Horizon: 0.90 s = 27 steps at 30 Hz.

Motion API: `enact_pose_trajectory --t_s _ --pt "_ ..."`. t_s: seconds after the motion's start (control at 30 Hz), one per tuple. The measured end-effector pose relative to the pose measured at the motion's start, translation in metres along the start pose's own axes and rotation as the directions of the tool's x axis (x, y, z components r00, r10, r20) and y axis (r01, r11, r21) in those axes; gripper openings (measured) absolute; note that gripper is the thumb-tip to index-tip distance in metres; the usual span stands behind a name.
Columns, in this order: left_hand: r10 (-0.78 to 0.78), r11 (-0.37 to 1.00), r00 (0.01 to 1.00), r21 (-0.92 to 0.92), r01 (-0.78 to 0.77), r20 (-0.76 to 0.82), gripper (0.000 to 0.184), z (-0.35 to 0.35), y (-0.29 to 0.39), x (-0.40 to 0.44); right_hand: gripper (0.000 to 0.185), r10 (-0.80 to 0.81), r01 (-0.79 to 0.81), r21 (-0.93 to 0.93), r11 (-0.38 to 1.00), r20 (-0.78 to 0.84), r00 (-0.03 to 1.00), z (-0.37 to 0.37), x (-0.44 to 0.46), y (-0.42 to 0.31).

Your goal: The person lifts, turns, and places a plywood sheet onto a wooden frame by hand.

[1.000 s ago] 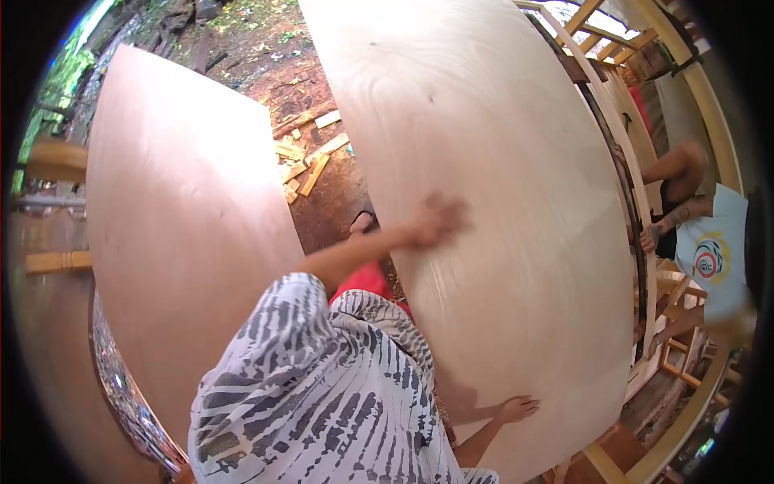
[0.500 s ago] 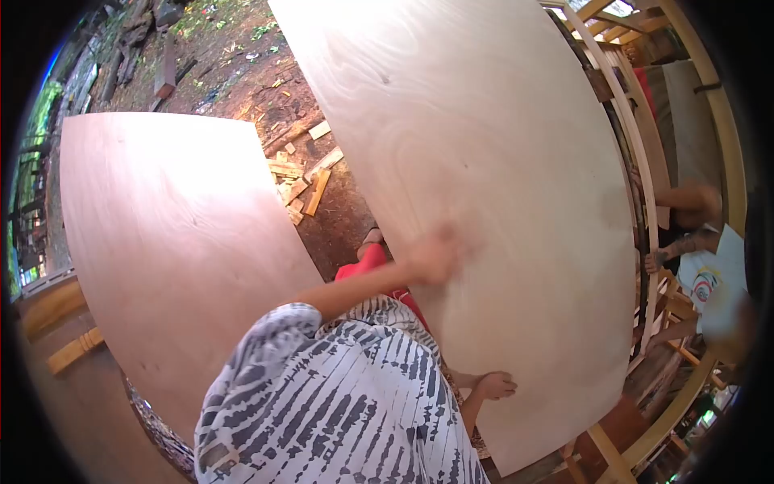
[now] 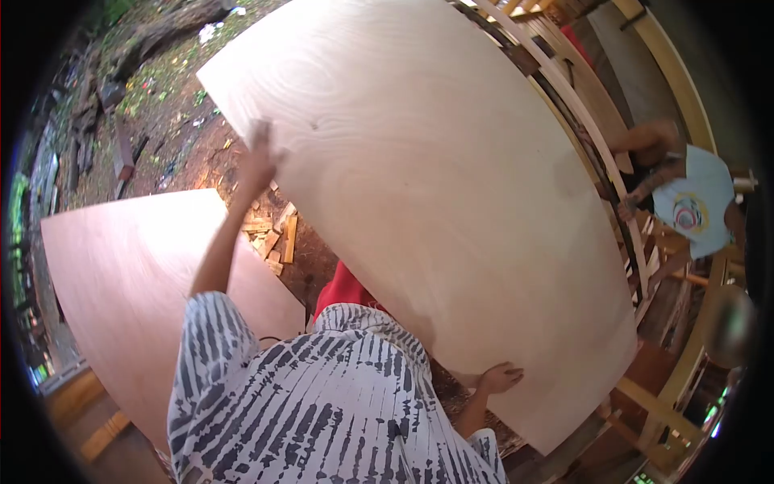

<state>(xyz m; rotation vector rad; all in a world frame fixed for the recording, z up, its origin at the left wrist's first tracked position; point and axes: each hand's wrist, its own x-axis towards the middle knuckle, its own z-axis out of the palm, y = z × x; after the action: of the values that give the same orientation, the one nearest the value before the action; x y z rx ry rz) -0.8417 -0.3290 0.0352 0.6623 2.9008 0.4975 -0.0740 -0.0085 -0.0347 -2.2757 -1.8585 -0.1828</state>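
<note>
Large plywood sheet [image 3: 451,202], pale and broad-faced, spanning the frame from upper left to lower right. The left hand [image 3: 259,165], blurred, lies at the sheet's upper-left edge with fingers spread; whether it grips the edge cannot be told. The right hand [image 3: 501,377] rests on the face near the lower edge, fingers loosely extended and not closed around anything. A second plywood sheet [image 3: 137,266] occupies the lower left; wood offcuts [image 3: 289,239] lie on the ground between the two. At right, a co-worker's hand [image 3: 628,208] is at a long wooden strip [image 3: 582,101] beside the large sheet's far edge. Good handling probably calls for widely spaced hands, even pressure, palms kept flat on the face, and fingertips guarded against splinters along the edge.
</note>
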Motion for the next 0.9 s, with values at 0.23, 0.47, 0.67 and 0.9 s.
enact_pose_trajectory --t_s 0.23,0.47,0.67,0.9 --pt "0.912 0.407 0.288 -0.57 -0.714 0.291 0.083 0.192 0.332 -0.264 0.061 -0.013 0.009 -0.044 0.999 -0.078 0.997 0.0 -0.006 -0.003" --pt "0.899 0.437 0.374 -0.506 -0.744 0.226 0.06 0.204 0.289 -0.207 0.06 0.051 -0.048 0.075 0.996 -0.031 0.998 -0.004 -0.007 -0.01" --pt "0.017 0.998 0.999 0.066 -0.019 0.028 0.056 0.056 0.011 -0.108 0.06 0.004 0.001 0.08 0.997 -0.062 0.998 -0.005 -0.006 -0.013" --pt "-0.608 0.792 0.791 -0.008 0.61 0.069 0.055 0.065 -0.119 -0.296 0.058 0.074 -0.07 0.035 0.997 -0.095 0.993 0.015 -0.007 -0.007"
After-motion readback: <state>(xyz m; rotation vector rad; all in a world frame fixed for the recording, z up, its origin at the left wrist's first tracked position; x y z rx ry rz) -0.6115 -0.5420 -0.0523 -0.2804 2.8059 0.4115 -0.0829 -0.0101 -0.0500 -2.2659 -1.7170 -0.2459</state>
